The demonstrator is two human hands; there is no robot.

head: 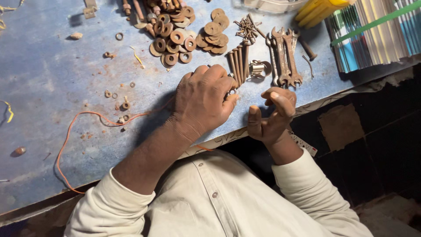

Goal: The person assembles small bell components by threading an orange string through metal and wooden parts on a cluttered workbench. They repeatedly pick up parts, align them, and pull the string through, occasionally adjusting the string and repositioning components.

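Note:
My left hand (204,101) rests knuckles-up on the blue bench (52,79), fingers curled over small metal parts at its fingertips; what it grips is hidden. My right hand (272,115) hovers at the bench edge, palm toward me, fingers half curled and apparently empty. Just beyond my left fingers lies a row of long rusty bolts (239,61) and a shiny metal fitting (258,68).
Piles of rusty washers (173,37) and discs (213,33), a heap of small nails (246,28), and wrenches (285,55) lie further back. An orange wire (79,127) loops at the left. Striped sheets (377,30) and a yellow object (318,8) sit at the upper right.

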